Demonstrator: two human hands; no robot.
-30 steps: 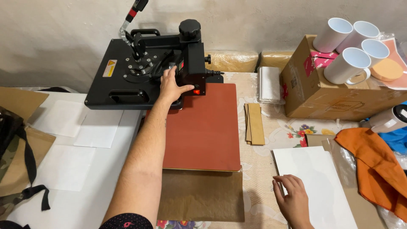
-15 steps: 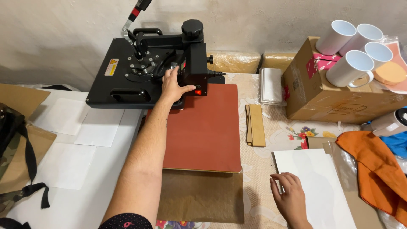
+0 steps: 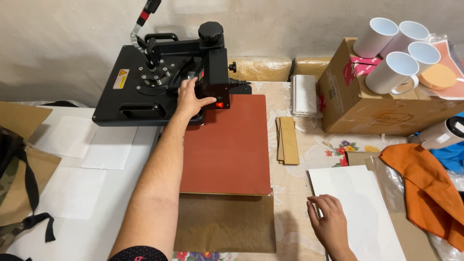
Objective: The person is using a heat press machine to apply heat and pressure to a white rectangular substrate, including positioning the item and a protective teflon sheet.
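Note:
A black heat press (image 3: 145,82) stands at the back of the table, its upper plate swung to the left of the red-brown lower pad (image 3: 227,145). My left hand (image 3: 191,99) rests on the press's control box, thumb near a lit red switch. My right hand (image 3: 328,224) lies flat, fingers apart, on the left edge of a white sheet (image 3: 360,212) at the front right. A brown sheet (image 3: 224,222) sticks out from under the pad's front edge.
Folded brown paper strips (image 3: 287,140) lie right of the pad. A cardboard box (image 3: 372,104) carries several white mugs (image 3: 391,72). Orange cloth (image 3: 425,188) sits at the far right. White paper sheets (image 3: 92,154) and a camouflage bag (image 3: 19,193) lie at the left.
My right hand has slid slightly forward on the white sheet's edge. My left hand stays on the press's control box.

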